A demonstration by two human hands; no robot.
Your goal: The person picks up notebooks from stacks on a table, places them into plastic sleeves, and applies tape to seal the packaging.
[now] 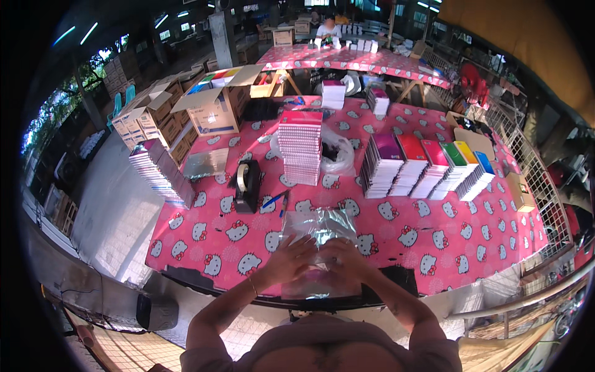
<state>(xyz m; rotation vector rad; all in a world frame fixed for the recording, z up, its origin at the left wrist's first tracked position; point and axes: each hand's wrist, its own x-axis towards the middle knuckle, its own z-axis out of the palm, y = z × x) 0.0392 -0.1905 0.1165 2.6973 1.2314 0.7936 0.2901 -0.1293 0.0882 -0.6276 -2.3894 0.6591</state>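
A clear, shiny plastic sheet or bag [322, 224] lies at the near edge of the table, right in front of me. My left hand [292, 259] rests on its left side, fingers stretched out and apart. On the right side of the plastic lies my right hand [343, 258], its fingers slightly bent over the surface. Glare and both hands hide part of the plastic; pink shows through it, and I cannot tell whether anything is inside. Just beyond are a blue pen [273, 200] and a black tape dispenser [246, 189] with a roll of tape.
A tall notebook stack [300, 149] stands mid-table, beside a plastic bag [338, 155]. Notebook stacks in several colours [396, 167] line the right; another stack [162, 173] leans at the left edge. More clear plastic [206, 162] lies near an open carton [214, 111]. A person [329, 30] sits at the far table.
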